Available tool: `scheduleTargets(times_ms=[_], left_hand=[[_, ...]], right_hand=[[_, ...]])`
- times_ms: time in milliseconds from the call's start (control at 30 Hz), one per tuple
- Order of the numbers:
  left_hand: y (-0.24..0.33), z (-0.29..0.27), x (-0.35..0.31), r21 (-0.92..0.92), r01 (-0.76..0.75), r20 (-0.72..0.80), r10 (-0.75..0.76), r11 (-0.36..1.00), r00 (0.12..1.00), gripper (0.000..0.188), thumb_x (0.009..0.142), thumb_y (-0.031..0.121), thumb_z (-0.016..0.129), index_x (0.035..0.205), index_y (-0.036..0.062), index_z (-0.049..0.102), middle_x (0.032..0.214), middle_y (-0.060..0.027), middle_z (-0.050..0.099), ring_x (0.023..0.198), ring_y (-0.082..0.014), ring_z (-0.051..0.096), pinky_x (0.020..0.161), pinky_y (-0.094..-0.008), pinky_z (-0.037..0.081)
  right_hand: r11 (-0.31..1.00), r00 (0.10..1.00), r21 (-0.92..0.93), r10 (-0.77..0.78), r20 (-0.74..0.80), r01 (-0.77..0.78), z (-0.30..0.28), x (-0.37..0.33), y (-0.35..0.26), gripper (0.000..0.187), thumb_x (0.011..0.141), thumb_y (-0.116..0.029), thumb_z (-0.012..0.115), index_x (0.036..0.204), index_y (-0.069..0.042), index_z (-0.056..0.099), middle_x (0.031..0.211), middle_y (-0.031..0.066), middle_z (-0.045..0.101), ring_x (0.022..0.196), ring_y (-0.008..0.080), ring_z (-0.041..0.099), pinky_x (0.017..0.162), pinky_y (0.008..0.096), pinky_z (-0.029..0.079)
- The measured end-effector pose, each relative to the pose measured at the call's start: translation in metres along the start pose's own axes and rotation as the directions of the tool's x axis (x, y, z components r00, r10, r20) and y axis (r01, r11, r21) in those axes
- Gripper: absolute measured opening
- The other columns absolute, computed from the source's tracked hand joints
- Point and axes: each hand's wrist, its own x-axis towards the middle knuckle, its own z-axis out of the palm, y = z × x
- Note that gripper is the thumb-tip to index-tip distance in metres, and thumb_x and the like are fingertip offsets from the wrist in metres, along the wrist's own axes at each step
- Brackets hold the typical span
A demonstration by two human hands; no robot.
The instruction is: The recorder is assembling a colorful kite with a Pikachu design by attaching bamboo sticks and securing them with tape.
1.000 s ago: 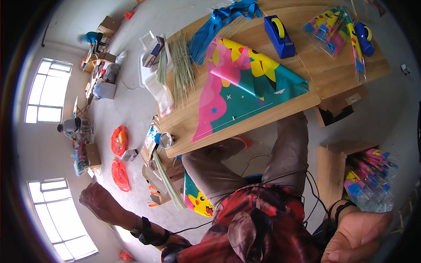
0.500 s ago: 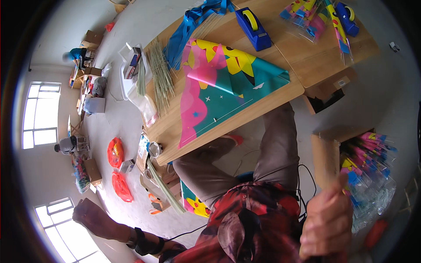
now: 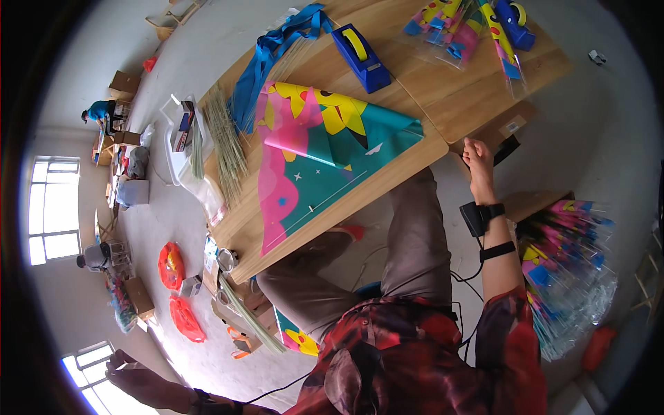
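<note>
My left hand (image 3: 138, 382) is out at the lower left, away from the table, fingers loosely bent and a little apart, with nothing visible in it. Off the table's front edge, at the right, my right hand (image 3: 478, 162) is raised with its fingers curled in; I see nothing in it. On the table lies a glossy printed sheet (image 3: 332, 155) in pink, teal and yellow, its far side folded over into a pointed shape. Behind it stands a blue tape dispenser (image 3: 363, 62) with yellow tape. Thin pale sticks (image 3: 227, 142) and blue ribbon (image 3: 252, 76) lie to its left.
Wrapped printed pieces (image 3: 449, 28) and a second tape dispenser (image 3: 515, 28) are at the far right of the wooden table (image 3: 477, 104). A box of wrapped pieces (image 3: 560, 270) stands on the floor at right. Red bags (image 3: 185, 319) lie at left. Another person (image 3: 100, 111) sits far off.
My right hand has swung from the lower right, near the box, up and forward to the table's right front edge. The left hand has dropped slightly and its fingers have loosened. The view has shifted.
</note>
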Motion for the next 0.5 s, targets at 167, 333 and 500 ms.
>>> scheduleTargets(times_ms=[167,333,500], left_hand=[[-0.003,-0.009,0.0,-0.052,-0.055,0.021,0.056,0.997,0.998,0.026,0.109,0.021,0.049,0.114,-0.0026,0.059,0.113,-0.0145,0.063,0.11,-0.0217,0.061,0.104,-0.0388,0.047],[-0.005,-0.004,-0.004,-0.003,-0.07,0.081,0.07,0.998,0.994,0.024,0.107,0.018,0.05,0.114,-0.0028,0.06,0.113,-0.0151,0.063,0.113,-0.0228,0.06,0.101,-0.0382,0.048],[0.004,-0.02,-0.004,0.144,-0.221,0.112,0.206,0.965,0.972,0.029,0.109,0.018,0.047,0.124,-0.0049,0.058,0.117,-0.0145,0.062,0.116,-0.025,0.06,0.107,-0.0398,0.047]], right_hand=[[0.996,0.999,-0.086,-0.013,-0.035,0.01,-0.001,0.025,0.013,0.023,0.095,-0.028,0.077,0.088,-0.008,0.066,0.078,-0.006,0.058,0.071,0.0046,0.051,0.066,0.0233,0.042],[0.975,0.99,-0.217,0.024,-0.141,-0.055,0.003,0.025,0.011,0.03,0.09,-0.034,0.082,0.084,-0.009,0.066,0.075,-0.0054,0.058,0.066,0.0047,0.049,0.062,0.0238,0.041],[0.938,0.96,-0.215,0.25,-0.123,-0.271,0.022,0.012,0.0,0.039,0.084,-0.044,0.086,0.085,-0.01,0.066,0.07,-0.0063,0.053,0.064,0.0053,0.05,0.059,0.0243,0.041]])
